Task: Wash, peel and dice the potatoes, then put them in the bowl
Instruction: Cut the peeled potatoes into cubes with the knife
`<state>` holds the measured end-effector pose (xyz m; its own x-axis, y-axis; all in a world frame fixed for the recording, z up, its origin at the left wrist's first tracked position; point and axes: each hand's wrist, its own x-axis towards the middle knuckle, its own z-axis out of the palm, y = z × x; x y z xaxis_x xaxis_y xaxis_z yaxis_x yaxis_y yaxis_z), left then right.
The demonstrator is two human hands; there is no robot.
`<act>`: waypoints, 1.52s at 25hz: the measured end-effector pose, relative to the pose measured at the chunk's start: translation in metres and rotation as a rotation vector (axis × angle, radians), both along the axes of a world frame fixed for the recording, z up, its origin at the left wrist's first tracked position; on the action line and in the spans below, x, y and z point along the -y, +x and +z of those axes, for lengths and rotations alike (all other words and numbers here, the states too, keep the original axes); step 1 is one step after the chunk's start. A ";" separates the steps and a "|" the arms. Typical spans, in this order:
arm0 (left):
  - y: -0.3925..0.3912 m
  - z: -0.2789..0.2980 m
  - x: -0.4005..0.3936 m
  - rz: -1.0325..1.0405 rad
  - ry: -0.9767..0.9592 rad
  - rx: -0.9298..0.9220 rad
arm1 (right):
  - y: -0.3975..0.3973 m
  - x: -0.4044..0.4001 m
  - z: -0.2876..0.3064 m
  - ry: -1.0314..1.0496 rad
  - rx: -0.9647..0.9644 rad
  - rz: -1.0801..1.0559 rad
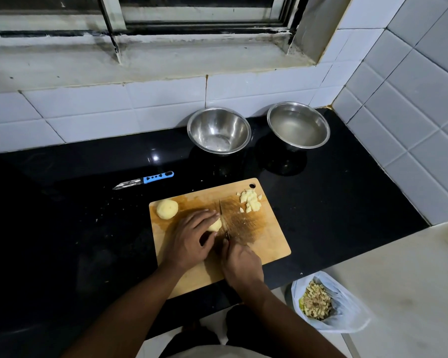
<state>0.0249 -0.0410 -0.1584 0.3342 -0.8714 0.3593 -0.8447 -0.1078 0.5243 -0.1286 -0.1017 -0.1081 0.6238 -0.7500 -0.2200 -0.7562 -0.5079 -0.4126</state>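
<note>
A knife is gripped by the right hand on the flat wooden cutting board. A peeled yellow potato piece is held down under the curled left hand. Farther off are small potato cubes, another peeled potato, a blue-handled peeler on the black worktop, and two round steel bowls.

Dim overhead light, countertop glare, edges warped.

wall: white tile | counter: black, glossy | window: dark-framed, possibly shut | floor: pale
</note>
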 end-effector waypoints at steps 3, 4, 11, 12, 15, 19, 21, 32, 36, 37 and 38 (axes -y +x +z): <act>0.002 -0.002 0.000 0.025 -0.003 -0.088 | 0.006 0.000 0.002 -0.042 -0.007 0.024; 0.003 -0.003 0.000 0.032 -0.003 -0.108 | 0.007 0.000 0.003 -0.045 -0.013 0.022; 0.003 -0.007 0.001 0.020 -0.028 -0.126 | 0.009 -0.006 0.009 -0.088 -0.026 0.101; 0.002 -0.006 0.001 0.021 -0.028 -0.115 | 0.010 -0.006 0.008 -0.102 -0.036 0.100; 0.002 -0.008 0.001 0.022 -0.032 -0.094 | 0.012 -0.007 0.005 -0.129 -0.085 0.138; 0.001 -0.009 0.002 0.002 -0.040 -0.076 | 0.016 -0.005 0.006 -0.136 -0.196 0.172; 0.001 -0.009 0.001 0.005 -0.048 -0.066 | 0.019 -0.002 0.006 -0.148 -0.279 0.197; 0.000 -0.006 0.002 0.023 -0.071 -0.077 | -0.016 -0.017 0.011 -0.165 -0.294 0.297; 0.001 -0.004 0.002 0.039 -0.081 -0.133 | -0.030 -0.026 0.009 -0.130 -0.203 0.193; 0.001 -0.003 0.003 0.039 -0.083 -0.148 | -0.030 -0.024 0.010 -0.087 -0.169 0.150; 0.002 -0.002 0.003 0.035 -0.086 -0.160 | -0.032 -0.024 0.009 -0.058 -0.142 0.122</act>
<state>0.0269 -0.0437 -0.1600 0.4223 -0.8268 0.3717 -0.7466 -0.0847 0.6598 -0.1610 -0.0780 -0.0987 0.6764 -0.6850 -0.2706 -0.7363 -0.6190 -0.2733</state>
